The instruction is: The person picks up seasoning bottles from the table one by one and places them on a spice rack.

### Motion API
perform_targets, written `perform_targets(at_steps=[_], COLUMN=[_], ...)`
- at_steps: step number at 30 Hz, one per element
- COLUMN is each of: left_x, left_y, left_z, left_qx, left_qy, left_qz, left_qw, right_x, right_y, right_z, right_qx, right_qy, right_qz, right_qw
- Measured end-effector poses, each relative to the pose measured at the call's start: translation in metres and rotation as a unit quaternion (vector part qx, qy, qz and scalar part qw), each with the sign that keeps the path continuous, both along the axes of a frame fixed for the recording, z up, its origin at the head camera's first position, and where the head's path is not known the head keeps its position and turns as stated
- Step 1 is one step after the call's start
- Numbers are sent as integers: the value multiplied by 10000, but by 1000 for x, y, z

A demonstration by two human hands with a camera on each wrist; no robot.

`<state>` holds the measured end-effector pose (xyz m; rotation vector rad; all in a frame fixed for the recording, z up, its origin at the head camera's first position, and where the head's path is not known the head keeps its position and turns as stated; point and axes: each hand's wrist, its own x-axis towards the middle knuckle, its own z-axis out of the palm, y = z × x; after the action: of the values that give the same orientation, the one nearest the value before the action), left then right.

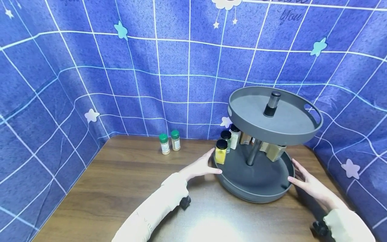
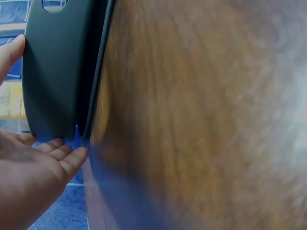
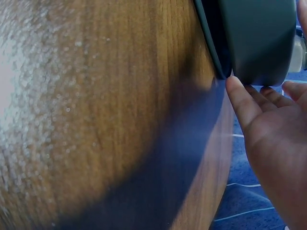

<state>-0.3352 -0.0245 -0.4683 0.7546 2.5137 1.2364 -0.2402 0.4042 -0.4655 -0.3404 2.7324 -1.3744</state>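
Observation:
A dark grey two-tier turntable (image 1: pixel 248 183) stands at the right of the table, its upper tray (image 1: pixel 251 105) bare around a central post. My left hand (image 1: pixel 199 168) holds the lower tray's left wall, thumb over the rim and fingers along the outside. Opposite it, my right hand (image 1: pixel 311 186) grips the right wall the same way. In the left wrist view, fingertips (image 2: pixel 74 160) meet the wall near the base. A yellow spice jar (image 1: pixel 220 156) with a black lid sits on the lower tray by my left hand. Behind it are more black-lidded jars (image 1: pixel 234 138) and pale containers (image 1: pixel 275 152).
Two green-capped spice jars (image 1: pixel 164 148) stand at the back of the wooden table (image 1: pixel 136 174), left of the turntable. A blue curtain (image 1: pixel 172 87) with white grid lines and stars hangs close behind and along both sides.

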Motion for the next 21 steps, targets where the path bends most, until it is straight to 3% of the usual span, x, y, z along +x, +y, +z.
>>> perform_targets(at_steps=[10,21], left_x=[-6,-13], left_y=[-3,-3], left_z=[1,-7], left_qx=[92,376], left_qy=[-177,-123], left_qz=[-115,-178], left_qw=[9997,9991], right_x=[-1,1], right_y=[1,-1], right_z=[-2,-4], right_qx=[17,-82], right_qy=[19,-40], right_qz=[34,-19], right_qw=[10000,10000])
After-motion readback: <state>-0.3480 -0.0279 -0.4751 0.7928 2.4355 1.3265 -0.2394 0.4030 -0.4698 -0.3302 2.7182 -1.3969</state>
